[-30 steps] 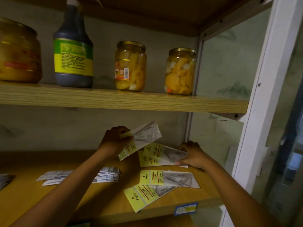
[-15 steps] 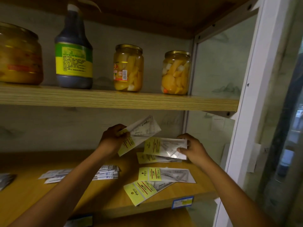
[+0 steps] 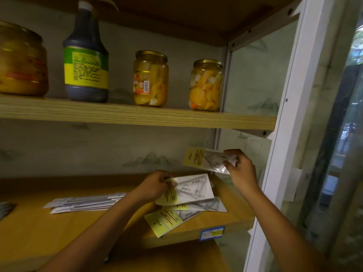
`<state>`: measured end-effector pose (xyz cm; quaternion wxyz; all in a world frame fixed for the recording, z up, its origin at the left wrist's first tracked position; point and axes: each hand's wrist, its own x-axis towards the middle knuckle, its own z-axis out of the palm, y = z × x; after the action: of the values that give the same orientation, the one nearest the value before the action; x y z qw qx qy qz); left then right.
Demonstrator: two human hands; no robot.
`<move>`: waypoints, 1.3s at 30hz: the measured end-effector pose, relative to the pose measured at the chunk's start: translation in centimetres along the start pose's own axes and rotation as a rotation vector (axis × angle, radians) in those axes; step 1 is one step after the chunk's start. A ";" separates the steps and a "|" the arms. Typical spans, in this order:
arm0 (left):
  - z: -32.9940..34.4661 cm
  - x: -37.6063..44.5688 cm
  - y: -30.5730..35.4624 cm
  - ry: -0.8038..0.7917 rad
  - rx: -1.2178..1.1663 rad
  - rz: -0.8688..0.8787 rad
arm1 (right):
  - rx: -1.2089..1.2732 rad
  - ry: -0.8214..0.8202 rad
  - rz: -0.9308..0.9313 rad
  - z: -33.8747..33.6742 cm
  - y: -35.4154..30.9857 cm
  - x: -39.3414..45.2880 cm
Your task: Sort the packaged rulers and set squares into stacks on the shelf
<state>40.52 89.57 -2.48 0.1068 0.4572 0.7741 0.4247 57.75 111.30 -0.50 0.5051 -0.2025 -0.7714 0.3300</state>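
Note:
My left hand (image 3: 157, 185) grips a packaged set square (image 3: 190, 190) by its yellow label end, low over the wooden shelf (image 3: 59, 228). Off to the right, my right hand (image 3: 240, 169) holds a second packaged set square (image 3: 204, 159) up in the air, near the cabinet's right wall. Beneath the left hand's packet, two or three more set square packets (image 3: 172, 218) lie overlapped near the shelf's front edge. A flat stack of packaged rulers (image 3: 82, 202) lies to the left on the same shelf.
The upper shelf (image 3: 137, 116) carries three jars of preserved fruit (image 3: 150, 78) and a dark bottle (image 3: 86, 61). A white door frame (image 3: 284, 134) and glass panel bound the right side. A blue price tag (image 3: 212, 233) sits on the shelf's front edge.
My right hand has lifted its set square packet up and to the right, away from the pile. My left hand has lowered its packet toward the shelf.

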 end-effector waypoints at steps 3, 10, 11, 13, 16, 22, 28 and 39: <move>1.4 0.5 0.0 -0.061 0.076 -0.022 | 0.005 0.001 0.008 -0.3 0.0 -0.2; 2.8 0.7 0.1 -0.071 0.367 0.071 | 0.006 -0.001 -0.025 -1.1 -0.4 -0.6; 2.8 0.7 0.1 -0.070 0.395 0.080 | 0.005 -0.004 -0.030 -1.1 -0.5 -0.6; 2.9 0.6 0.1 -0.074 0.439 0.086 | 0.003 -0.011 -0.040 -1.2 -0.4 -0.7; 3.1 0.3 0.0 -0.059 0.526 0.091 | 0.003 -0.014 -0.046 -1.2 -0.2 -0.8; 3.0 0.3 -0.5 -0.006 0.553 0.098 | -0.012 -0.028 -0.039 -0.8 0.2 -0.7; 1.0 0.2 -0.5 0.057 0.491 0.113 | 0.003 -0.061 -0.011 -0.8 0.4 -0.6; -2.3 -0.2 -0.1 0.263 0.660 0.210 | 0.166 -0.392 0.256 -0.6 -0.2 -2.6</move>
<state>39.33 88.12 -1.15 -0.1911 0.4854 0.8254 0.2159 59.38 109.69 -1.90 0.3148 -0.1887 -0.7929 0.4864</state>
